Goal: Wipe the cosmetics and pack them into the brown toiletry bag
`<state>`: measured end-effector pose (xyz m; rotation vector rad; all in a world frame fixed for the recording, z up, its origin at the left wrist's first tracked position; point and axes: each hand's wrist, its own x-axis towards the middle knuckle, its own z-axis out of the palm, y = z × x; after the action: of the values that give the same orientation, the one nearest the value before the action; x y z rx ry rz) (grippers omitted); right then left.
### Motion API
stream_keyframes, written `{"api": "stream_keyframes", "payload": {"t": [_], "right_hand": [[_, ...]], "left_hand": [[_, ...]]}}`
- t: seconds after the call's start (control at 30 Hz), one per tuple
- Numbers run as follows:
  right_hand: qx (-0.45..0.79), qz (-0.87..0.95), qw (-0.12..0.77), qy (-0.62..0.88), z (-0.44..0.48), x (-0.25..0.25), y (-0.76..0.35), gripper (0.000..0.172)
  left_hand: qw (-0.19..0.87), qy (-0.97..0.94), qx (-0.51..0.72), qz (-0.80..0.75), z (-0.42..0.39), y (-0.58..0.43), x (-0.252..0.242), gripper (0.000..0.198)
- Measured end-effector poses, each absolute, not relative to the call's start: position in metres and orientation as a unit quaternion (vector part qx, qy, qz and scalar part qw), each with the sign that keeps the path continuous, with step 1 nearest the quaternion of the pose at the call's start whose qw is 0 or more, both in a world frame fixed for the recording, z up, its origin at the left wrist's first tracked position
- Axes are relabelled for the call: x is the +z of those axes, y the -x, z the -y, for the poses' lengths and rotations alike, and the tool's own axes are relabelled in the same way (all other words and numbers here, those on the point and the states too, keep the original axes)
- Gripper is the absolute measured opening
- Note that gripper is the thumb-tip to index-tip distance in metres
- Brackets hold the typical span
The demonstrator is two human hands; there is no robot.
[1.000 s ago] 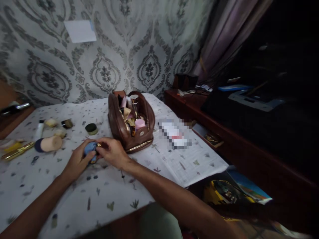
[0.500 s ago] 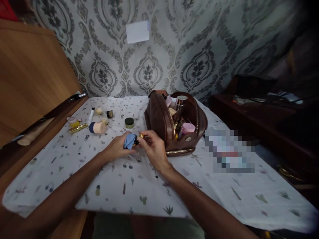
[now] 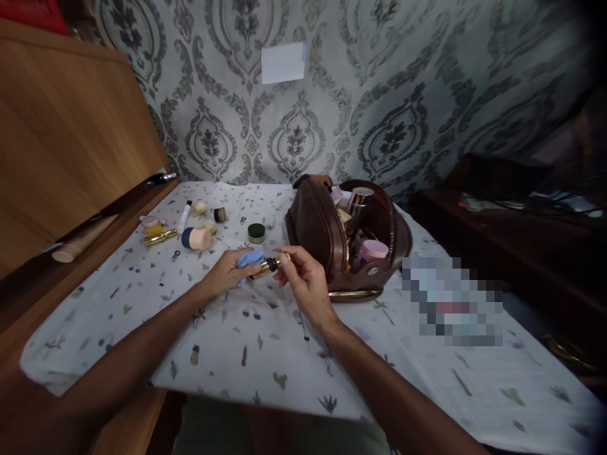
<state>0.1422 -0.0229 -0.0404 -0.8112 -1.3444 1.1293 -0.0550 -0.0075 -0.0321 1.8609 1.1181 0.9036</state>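
My left hand (image 3: 226,273) is closed round a light blue cloth (image 3: 250,257) and a gold cosmetic tube (image 3: 263,270) with a dark, ridged neck. The fingers of my right hand (image 3: 308,281) pinch the small gold end piece (image 3: 284,258) beside that neck. Whether this piece is joined to the tube I cannot tell. Both hands are held over the white patterned tablecloth (image 3: 227,354), just left of an open brown leather bag (image 3: 313,227). Inside the bag are a pink-lidded jar (image 3: 374,249) and a silver-capped container (image 3: 361,199). A dark-lidded green jar (image 3: 257,233) stands beyond my left hand.
On the left lie a gold lipstick tube (image 3: 161,237), a beige bottle with a navy end (image 3: 196,238), a yellow jar (image 3: 152,225), a white tube (image 3: 184,217) and a black-banded jar (image 3: 219,215). A wooden panel (image 3: 80,120) borders the left. A blurred-out item (image 3: 450,303) lies right.
The camera view has turned slightly left, so the scene sits further right. More of the gold tube and its dark neck shows between my hands. The blue cloth lies further back along it.
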Motion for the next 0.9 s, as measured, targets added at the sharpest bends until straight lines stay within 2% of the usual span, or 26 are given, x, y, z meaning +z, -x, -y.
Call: {"api": "stream_keyframes", "payload": {"t": [0.17, 0.27, 0.3, 0.47, 0.7, 0.9], "right_hand": [[0.492, 0.561, 0.562, 0.356, 0.025, -0.039, -0.140, 0.041], [0.503, 0.559, 0.552, 0.360, 0.026, -0.039, -0.139, 0.045], [0.507, 0.558, 0.548, 0.361, 0.026, -0.039, -0.139, 0.045], [0.515, 0.559, 0.540, 0.362, 0.025, -0.039, -0.138, 0.046], [0.524, 0.561, 0.544, 0.340, 0.024, -0.035, -0.141, 0.049], [0.507, 0.562, 0.561, 0.335, 0.030, -0.029, -0.140, 0.042]], "left_hand": [[0.333, -0.755, 0.388, -0.411, 0.008, 0.059, -0.026, 0.053], [0.348, -0.791, 0.340, -0.370, 0.010, 0.058, -0.022, 0.074], [0.352, -0.798, 0.322, -0.369, 0.011, 0.057, -0.021, 0.074], [0.384, -0.783, 0.272, -0.407, 0.014, 0.054, -0.018, 0.048], [0.481, -0.724, 0.285, -0.404, 0.016, 0.055, -0.011, 0.041], [0.429, -0.716, 0.305, -0.458, 0.017, 0.059, -0.001, 0.039]]}}
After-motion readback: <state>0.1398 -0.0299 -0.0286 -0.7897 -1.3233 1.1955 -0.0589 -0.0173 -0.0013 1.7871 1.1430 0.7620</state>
